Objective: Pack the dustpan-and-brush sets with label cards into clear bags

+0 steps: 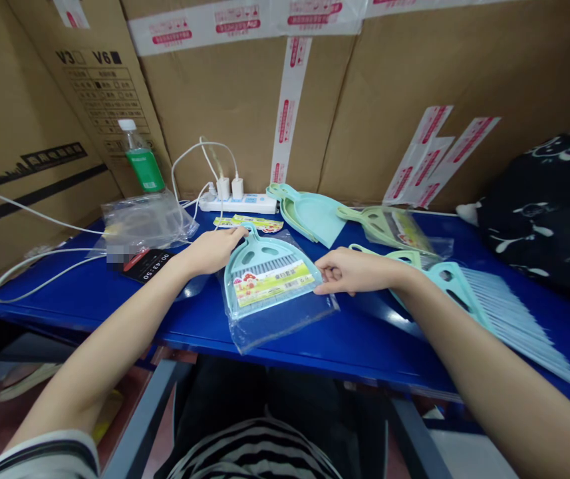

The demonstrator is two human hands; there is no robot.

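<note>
A light blue dustpan [259,249] lies in a clear plastic bag [265,332] in front of me, its handle pointing away. A grey-bristled brush and a yellow-green label card [275,283] show inside it. My left hand [217,251] is closed at the handle end, fingers on the bagged dustpan. At the right front corner my right hand [347,271] pinches the dustpan's edge through the plastic; its fingertips are partly hidden. Right of that hand lies a loose blue brush [509,313], with a green brush handle [404,257] behind it, partly covered by my forearm.
Loose dustpans [314,209] lie stacked at the back of the blue table [195,319], beside a bagged green set [394,229]. Leftward are a power strip [245,203] with cables, label cards [249,223], crumpled bags [145,219], a bottle [142,163] and a phone [147,265]. Cardboard [245,100] stands behind.
</note>
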